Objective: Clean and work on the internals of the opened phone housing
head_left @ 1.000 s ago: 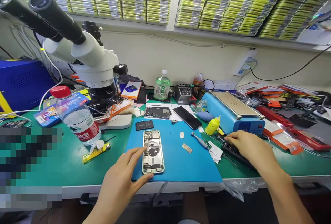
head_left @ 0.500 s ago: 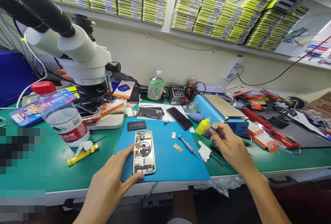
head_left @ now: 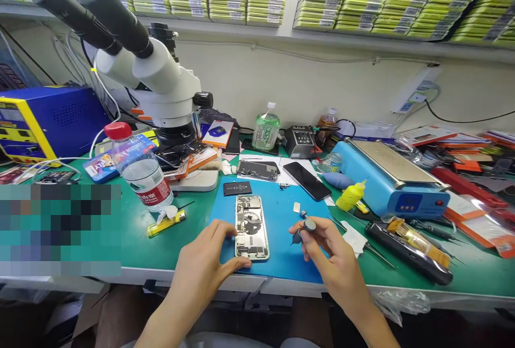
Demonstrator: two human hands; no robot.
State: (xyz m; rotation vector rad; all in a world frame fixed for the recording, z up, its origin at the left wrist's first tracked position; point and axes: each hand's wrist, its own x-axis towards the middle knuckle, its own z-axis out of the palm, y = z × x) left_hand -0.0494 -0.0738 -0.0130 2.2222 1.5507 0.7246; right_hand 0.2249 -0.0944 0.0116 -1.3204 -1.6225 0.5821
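An opened phone (head_left: 252, 227) with its inner parts bared lies upright on a blue mat (head_left: 277, 198). My left hand (head_left: 205, 254) holds it by the edge, fingers at its left side and thumb at its lower end. To the right, my right hand (head_left: 328, 249) pinches a short dark screwdriver (head_left: 309, 224) with a round grey cap, raised above the mat and apart from the phone. Above the phone rests a black battery (head_left: 237, 187). A small pale piece (head_left: 296, 207) lies near the right fingers, which partly cover a grey screwdriver (head_left: 303, 213) on the mat.
A microscope (head_left: 161, 90) and a water bottle (head_left: 140, 171) stand left. Behind the mat are a phone screen (head_left: 258, 170) and a black phone (head_left: 307, 180). Right are a yellow squeeze bottle (head_left: 351, 195), a blue heating plate machine (head_left: 374, 176) and a long black tool (head_left: 410, 254).
My right hand has moved left from beside the yellow bottle to over the mat, bringing the screwdriver along. My left hand stays at the phone. The camera view has turned left.
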